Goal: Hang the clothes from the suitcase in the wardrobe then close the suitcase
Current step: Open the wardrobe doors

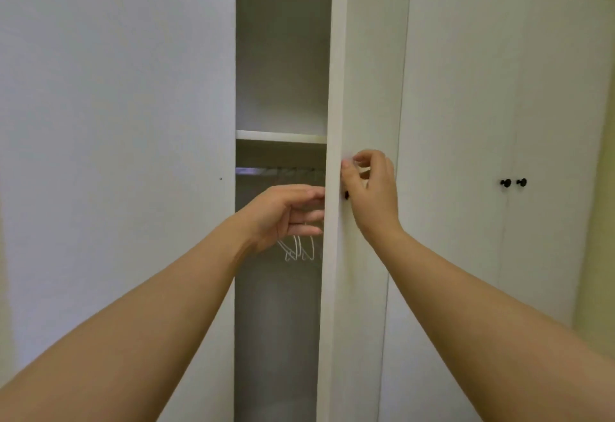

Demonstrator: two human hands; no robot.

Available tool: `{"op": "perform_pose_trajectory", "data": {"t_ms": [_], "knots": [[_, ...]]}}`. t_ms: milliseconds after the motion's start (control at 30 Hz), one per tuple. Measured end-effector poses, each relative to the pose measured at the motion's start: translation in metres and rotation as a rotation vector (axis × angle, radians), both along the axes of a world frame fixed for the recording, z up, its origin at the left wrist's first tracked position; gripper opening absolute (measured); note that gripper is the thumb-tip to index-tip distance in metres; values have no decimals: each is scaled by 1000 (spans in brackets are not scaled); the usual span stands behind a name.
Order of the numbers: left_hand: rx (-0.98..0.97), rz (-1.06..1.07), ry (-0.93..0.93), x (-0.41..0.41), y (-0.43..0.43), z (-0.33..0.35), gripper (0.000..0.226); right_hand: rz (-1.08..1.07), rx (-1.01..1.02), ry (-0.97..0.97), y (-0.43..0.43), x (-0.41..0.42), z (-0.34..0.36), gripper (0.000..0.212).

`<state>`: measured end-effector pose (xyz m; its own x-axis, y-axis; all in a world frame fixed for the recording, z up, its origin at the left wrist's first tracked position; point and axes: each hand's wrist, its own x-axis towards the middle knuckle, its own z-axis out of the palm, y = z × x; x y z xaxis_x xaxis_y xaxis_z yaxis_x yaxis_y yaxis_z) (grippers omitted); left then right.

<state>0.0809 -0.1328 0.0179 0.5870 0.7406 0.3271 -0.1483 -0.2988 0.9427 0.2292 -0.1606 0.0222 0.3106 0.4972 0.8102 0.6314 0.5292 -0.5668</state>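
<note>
At wardrobe door (366,89) edge, left hand (283,212) reached behind, open-fingered, holding nothing, near hangers (298,250); right hand (372,195) curled beside knob (346,194), grip undeterminable

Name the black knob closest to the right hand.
The knob on the ajar door, partly hidden beside the right hand. The other two knobs sit side by side on the shut doors farther right.

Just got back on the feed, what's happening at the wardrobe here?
A person's right hand holds the edge of the partly open white wardrobe door, just above its small black knob. The left hand, fingers straight, reaches into the gap, in front of thin white hangers on the metal rail inside. No clothes or suitcase are in view.
</note>
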Motion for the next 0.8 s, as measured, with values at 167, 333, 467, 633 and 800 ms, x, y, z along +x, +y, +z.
{"op": "perform_pose_trajectory", "data": {"t_ms": [167,333,467,633,800], "knots": [[73,-37,88,50,-27,9,23,-15,8,39,-40,24,31,64],[176,61,162,110,-46,24,23,-374,-24,-13,-71,63,46,50],[235,148,202,150,-52,35,29,-599,-16,-108,-89,102,39,61],[363,236,323,167,-36,35,29,-865,-103,-256,-92,130,21,71],[624,363,582,168,-22,26,35,-971,-302,-279,-89,138,18,76]]}}
